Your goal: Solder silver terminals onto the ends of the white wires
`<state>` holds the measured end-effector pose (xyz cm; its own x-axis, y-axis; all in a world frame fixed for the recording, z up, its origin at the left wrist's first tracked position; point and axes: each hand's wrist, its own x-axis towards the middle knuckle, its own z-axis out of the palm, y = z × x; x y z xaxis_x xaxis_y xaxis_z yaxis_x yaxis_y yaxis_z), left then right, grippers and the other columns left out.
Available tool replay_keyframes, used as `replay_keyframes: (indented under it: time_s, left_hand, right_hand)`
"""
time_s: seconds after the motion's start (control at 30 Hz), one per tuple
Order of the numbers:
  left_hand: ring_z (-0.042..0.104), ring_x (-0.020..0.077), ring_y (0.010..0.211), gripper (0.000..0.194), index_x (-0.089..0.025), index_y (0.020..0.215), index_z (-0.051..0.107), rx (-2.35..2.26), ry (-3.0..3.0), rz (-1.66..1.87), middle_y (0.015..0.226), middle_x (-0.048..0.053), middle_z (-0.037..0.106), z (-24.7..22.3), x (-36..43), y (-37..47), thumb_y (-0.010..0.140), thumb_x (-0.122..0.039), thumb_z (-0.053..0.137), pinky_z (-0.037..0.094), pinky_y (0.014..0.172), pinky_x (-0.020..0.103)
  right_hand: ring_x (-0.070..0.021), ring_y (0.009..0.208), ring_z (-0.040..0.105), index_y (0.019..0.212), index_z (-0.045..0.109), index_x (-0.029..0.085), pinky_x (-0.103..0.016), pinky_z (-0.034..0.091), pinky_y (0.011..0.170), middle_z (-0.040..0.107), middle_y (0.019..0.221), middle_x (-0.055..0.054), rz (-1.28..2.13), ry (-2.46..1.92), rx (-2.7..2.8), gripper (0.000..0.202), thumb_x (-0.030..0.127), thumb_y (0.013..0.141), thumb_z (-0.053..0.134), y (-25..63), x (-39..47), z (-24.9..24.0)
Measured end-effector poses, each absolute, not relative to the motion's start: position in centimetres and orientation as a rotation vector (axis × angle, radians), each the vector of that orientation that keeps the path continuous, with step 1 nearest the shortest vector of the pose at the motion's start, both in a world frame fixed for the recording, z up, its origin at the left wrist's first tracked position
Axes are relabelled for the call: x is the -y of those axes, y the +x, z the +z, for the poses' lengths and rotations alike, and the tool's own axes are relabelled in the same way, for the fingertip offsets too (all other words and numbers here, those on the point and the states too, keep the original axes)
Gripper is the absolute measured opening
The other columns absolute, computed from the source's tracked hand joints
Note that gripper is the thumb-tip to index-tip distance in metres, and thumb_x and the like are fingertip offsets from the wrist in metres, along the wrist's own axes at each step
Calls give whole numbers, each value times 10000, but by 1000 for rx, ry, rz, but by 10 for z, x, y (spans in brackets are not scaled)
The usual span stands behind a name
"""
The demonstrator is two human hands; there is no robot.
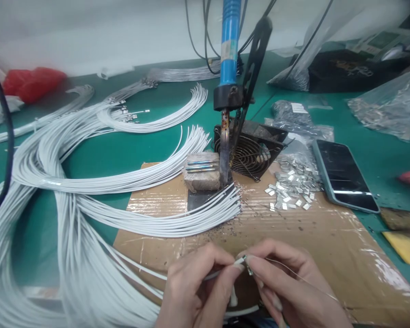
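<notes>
At the lower middle of the head view, my left hand (205,284) pinches a white cable (239,261) close to its end, between thumb and forefinger. My right hand (287,278) is closed at the cable's tip, its fingertips around a small shiny metal clip (249,270). A thin pale wire (304,279) trails from the right fingers toward the lower right; it looks like solder wire. The fingers partly hide where clip and cable meet. Above the hands stands a blue-handled soldering iron (229,41), tip down, beside a small block (201,175) carrying silvery bars.
Bundles of white cables (164,223) fan out across the left. Loose metal clips (294,182) lie on the cardboard (280,241), near a phone (348,177). A black fan (249,157) sits behind the iron. Plastic bags (392,100) of parts lie at right.
</notes>
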<state>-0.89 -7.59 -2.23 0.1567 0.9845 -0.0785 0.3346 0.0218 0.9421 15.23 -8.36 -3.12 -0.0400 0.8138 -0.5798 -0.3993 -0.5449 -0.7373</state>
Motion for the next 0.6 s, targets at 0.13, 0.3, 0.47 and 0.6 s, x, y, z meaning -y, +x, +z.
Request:
replay_keyframes:
  time_s: [0.13,0.3,0.47,0.6]
  left_hand:
    - [475,106,481,257,-206,720,701,-1291,1667,852,550,-45,559,-22,73,-12,973,-246,677,367,511,242]
    - [366,83,459,232,-206,719,661,-1390,1770,872,534,-77,509,-22,74,-9,941,-157,617,258,432,219]
    - [341,65,434,231,-202,698,627,-1435,1879,890,514,-94,506,-23,75,-7,914,-124,605,231,416,207]
    - [341,70,428,216,-201,699,643,-1455,1972,948,534,-80,547,-24,76,-3,884,-96,605,324,478,204]
  right_hand:
    - [-39,343,431,689,785,199,-146,435,424,513,390,49,1861,-1258,657,402,578,764,893,166,81,-41]
    - [-85,409,599,723,857,212,-136,514,447,637,511,27,1720,-1352,841,153,289,668,977,172,81,-38]
    - [-97,433,636,758,885,243,-132,530,444,652,579,20,1614,-1347,985,71,272,715,933,175,79,-34]
    - [-110,390,628,696,849,224,-132,502,402,624,491,17,1604,-1398,993,149,349,712,927,178,79,-33]
